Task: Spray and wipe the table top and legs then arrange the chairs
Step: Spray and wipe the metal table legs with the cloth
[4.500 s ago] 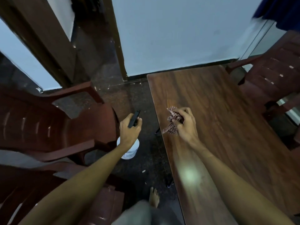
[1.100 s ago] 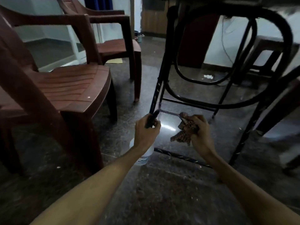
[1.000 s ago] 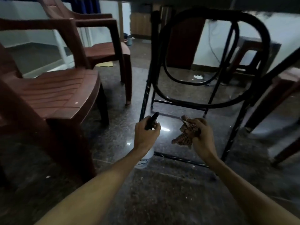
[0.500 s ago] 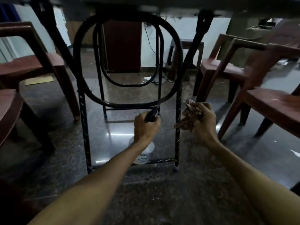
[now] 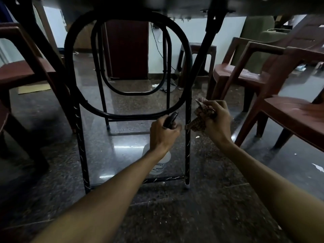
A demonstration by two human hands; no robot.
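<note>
I crouch below the counter (image 5: pixel 184 7), its black legs (image 5: pixel 188 149) in the middle of the frame. My left hand (image 5: pixel 164 135) grips the spray bottle (image 5: pixel 161 163) at its trigger head, just left of the near right leg. My right hand (image 5: pixel 218 123) clutches the bunched cloth (image 5: pixel 199 118) just right of that leg. 2 chairs (image 5: pixel 287 109) stand at right.

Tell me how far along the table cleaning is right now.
Done: cannot tell; only the table's underside shows, not its top. In hand: the legs. The left hand grips the spray bottle, nozzle toward the near black leg; the right hand holds the checked cloth beside it. Left: wiping the legs, then the chairs, which stand off to both sides.
</note>
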